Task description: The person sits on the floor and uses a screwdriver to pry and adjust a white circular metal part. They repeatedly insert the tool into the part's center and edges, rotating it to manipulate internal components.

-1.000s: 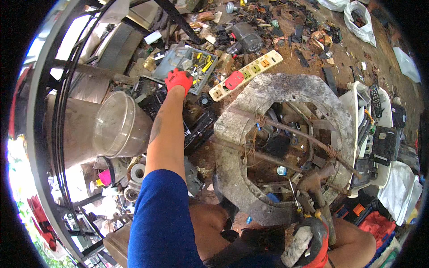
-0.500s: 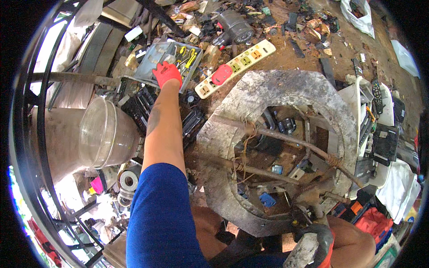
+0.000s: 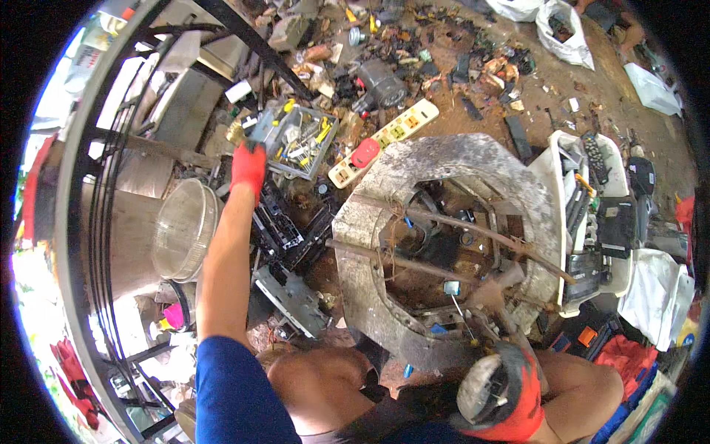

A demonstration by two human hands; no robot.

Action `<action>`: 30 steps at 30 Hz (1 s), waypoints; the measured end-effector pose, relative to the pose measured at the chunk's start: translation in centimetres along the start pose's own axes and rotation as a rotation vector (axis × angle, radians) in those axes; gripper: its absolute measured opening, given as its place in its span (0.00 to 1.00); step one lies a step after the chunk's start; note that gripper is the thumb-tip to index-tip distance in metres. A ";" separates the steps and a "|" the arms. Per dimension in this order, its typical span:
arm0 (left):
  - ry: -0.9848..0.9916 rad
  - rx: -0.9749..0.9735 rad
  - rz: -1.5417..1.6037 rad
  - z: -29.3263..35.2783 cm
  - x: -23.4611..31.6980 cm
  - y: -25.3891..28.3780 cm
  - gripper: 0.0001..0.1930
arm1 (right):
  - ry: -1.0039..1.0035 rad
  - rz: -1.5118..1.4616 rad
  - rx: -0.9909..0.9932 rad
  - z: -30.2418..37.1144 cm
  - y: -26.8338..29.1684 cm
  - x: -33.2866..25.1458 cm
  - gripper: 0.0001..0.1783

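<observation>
My left hand (image 3: 249, 169), in a red glove with dark fingertips, reaches out beside the left edge of a grey tool tray (image 3: 296, 175). Its fingertips lie close to a yellowish bristly thing (image 3: 235, 133); whether they grip it is unclear. Screwdrivers with yellow handles (image 3: 323, 132) and small metal parts lie in the tray. Low on the right, my right hand (image 3: 510, 399), in a red and grey glove, is closed near my knee. A thin metal rod (image 3: 460, 314) rises beside it from the frame's edge; what the fingers hold is hidden.
A worn octagonal ring (image 3: 444, 159) with rusty bars (image 3: 473, 226) stands before me. Beyond it lies a power strip (image 3: 399, 129) with a red plug. A white bin (image 3: 555, 177) of electronic scrap sits right; a clear tub (image 3: 185, 229) and metal rack (image 3: 81, 222) stand left.
My left hand has moved left, from over the tray to beside its left edge. The whole view has shifted. My right hand shows more of its glove, and a thin rod now appears beside it.
</observation>
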State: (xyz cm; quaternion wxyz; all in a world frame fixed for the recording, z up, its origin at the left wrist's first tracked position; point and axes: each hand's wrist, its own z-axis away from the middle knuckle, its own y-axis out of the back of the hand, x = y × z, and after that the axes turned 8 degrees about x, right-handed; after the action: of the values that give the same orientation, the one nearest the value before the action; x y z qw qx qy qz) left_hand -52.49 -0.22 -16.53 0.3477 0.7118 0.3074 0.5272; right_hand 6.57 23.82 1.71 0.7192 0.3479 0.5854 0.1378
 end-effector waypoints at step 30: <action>-0.152 -0.814 0.959 51.6 22.8 13.9 0.06 | -0.344 -1.293 0.104 10.7 -6.0 2.8 0.28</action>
State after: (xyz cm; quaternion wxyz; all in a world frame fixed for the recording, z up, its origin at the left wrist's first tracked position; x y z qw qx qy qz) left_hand 4.09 1.36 -3.33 0.3367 0.6165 -0.2965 0.6471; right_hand 16.14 17.54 -3.54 0.7222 -0.0215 0.5591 -0.4068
